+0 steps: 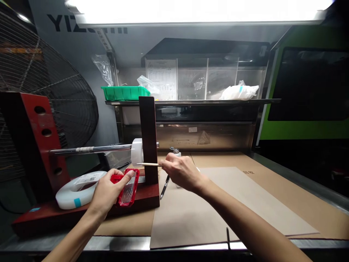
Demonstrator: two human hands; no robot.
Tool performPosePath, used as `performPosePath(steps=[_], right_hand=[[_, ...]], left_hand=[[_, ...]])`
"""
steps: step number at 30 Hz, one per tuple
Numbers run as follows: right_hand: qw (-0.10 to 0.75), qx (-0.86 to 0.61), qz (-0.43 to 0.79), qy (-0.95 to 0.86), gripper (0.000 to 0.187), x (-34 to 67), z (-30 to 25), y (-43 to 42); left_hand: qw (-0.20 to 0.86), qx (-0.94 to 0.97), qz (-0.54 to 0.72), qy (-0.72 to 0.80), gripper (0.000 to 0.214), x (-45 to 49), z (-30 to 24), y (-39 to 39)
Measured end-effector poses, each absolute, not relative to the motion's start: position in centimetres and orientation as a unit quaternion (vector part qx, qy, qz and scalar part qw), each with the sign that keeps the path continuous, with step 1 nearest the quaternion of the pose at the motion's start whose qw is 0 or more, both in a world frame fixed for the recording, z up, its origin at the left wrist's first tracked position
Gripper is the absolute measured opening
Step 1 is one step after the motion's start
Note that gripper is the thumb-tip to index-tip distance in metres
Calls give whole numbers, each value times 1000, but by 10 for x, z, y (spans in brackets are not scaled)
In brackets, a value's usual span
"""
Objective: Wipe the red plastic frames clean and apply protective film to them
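While the cardboard [245,203] covers the bench, the red stand [40,145] with its steel rod [89,149] sits at left, a white tape roll [79,191] on its base. My left hand [107,193] grips a red case [128,187], thumb over its top edge, clear face up, just in front of the upright [148,138]. My right hand [181,173] pinches a thin stick [149,164], tip pointing left above the case. I judge it best to hold the case steady and bring the stick tip down slowly. A pen [164,187] lies beneath.
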State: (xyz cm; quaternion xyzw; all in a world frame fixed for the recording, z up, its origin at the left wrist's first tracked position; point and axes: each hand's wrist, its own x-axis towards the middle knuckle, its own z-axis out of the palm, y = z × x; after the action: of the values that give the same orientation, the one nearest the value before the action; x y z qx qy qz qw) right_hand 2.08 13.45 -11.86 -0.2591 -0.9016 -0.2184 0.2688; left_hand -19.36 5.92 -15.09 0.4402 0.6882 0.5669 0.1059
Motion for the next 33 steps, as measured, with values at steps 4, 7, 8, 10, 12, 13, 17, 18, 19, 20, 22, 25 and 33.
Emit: performPosePath(steps=[4, 7, 8, 10, 12, 13, 17, 18, 19, 20, 22, 25, 33], right_hand=[[219, -246, -261, -907, 31, 13, -115, 134], [198, -248, -273, -908, 32, 11, -115, 136], [193, -250, -274, -908, 32, 11, -115, 136], [186, -250, -275, -910, 32, 10, -115, 136], [179, -245, -278, -912, 32, 10, -114, 136], [175, -241, -279, -913, 32, 10, -113, 136], [166, -232, -281, -916, 30, 9, -109, 132], [166, -231, -281, -917, 29, 8, -108, 130], [164, -229, -280, -918, 28, 6, -106, 127], [161, -227, -279, -919, 28, 4, -104, 125], [154, -222, -274, -923, 29, 0, -101, 120], [144, -226, -241, -933, 31, -4, -99, 115], [138, -312, -85, -936, 28, 43, -145, 142]], left_hand=[[111, 450, 559, 688, 46, -195, -151, 59], [115, 455, 552, 689, 47, -195, -150, 60], [115, 456, 551, 689, 47, -195, -150, 60], [117, 457, 548, 691, 48, -195, -151, 59], [119, 456, 543, 695, 48, -195, -151, 59], [120, 456, 541, 697, 48, -195, -152, 59], [114, 455, 533, 704, 46, -196, -153, 59], [111, 455, 532, 706, 46, -196, -153, 60], [108, 454, 530, 708, 45, -196, -153, 60], [107, 453, 528, 710, 45, -196, -153, 61], [105, 449, 526, 715, 45, -196, -153, 62], [109, 442, 527, 717, 46, -197, -155, 64], [165, 429, 557, 692, 51, -201, -160, 53]])
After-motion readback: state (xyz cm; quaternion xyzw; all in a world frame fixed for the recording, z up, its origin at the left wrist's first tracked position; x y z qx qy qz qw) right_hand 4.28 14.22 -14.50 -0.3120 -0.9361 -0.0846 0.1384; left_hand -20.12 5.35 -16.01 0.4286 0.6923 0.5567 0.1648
